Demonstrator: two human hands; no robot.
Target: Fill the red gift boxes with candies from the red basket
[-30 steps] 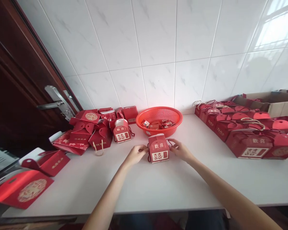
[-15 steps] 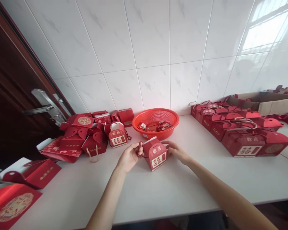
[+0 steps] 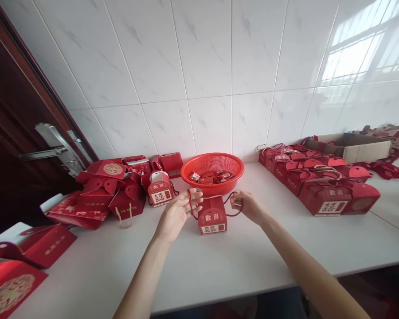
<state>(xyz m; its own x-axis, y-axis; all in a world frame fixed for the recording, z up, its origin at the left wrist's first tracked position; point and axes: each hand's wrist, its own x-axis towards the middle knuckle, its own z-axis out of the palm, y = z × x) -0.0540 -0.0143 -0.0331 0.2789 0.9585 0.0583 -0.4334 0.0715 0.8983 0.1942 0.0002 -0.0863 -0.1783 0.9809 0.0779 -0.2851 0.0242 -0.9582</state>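
Fingers (image 3: 195,195) loosely closed on red cords (image 3: 233,215), the left hand (image 3: 177,213) and right hand (image 3: 250,206) hold these outward, apparently to clear the box (image 3: 213,217).

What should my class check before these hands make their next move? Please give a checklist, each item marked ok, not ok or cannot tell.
1. Left hand at the left cord: ok, its fingers meet it.
2. Right hand on the right cord: ok, its fingers curl round it.
3. Both grips firm: cannot tell.
4. Printed front of the small red box facing the wearer: ok.
5. Box's contents: cannot tell, its walls hide them.
6. Wrapped packets inside the basket: ok.
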